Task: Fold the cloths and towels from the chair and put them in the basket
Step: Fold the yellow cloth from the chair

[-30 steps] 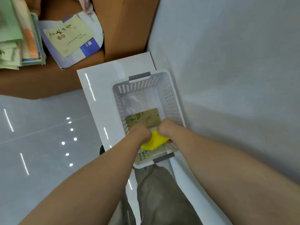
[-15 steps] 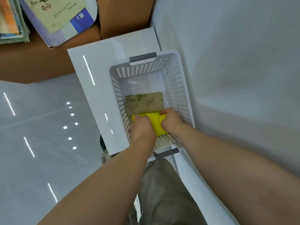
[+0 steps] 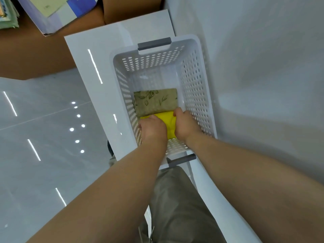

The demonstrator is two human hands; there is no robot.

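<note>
A white perforated basket [image 3: 196, 81] with grey handles stands on a white surface. On its floor lies a folded olive cloth with a leaf print [image 3: 154, 101]. A folded yellow cloth [image 3: 169, 122] sits at the near end, partly over the olive one. My left hand [image 3: 152, 128] grips the yellow cloth's left side and my right hand [image 3: 185, 125] grips its right side, both deep inside the basket. My fingertips are hidden under the cloth.
A grey wall [image 3: 263, 67] rises right beside the basket. A glossy tiled floor [image 3: 43, 146] lies to the left. Brown cardboard boxes [image 3: 35, 50] with booklets [image 3: 57, 13] stand at the back left. Grey-green fabric [image 3: 178, 207] lies below the basket's near handle.
Both hands have carried the yellow cloth lower into the basket, down to its floor against the olive cloth. The view has moved closer over the basket.
</note>
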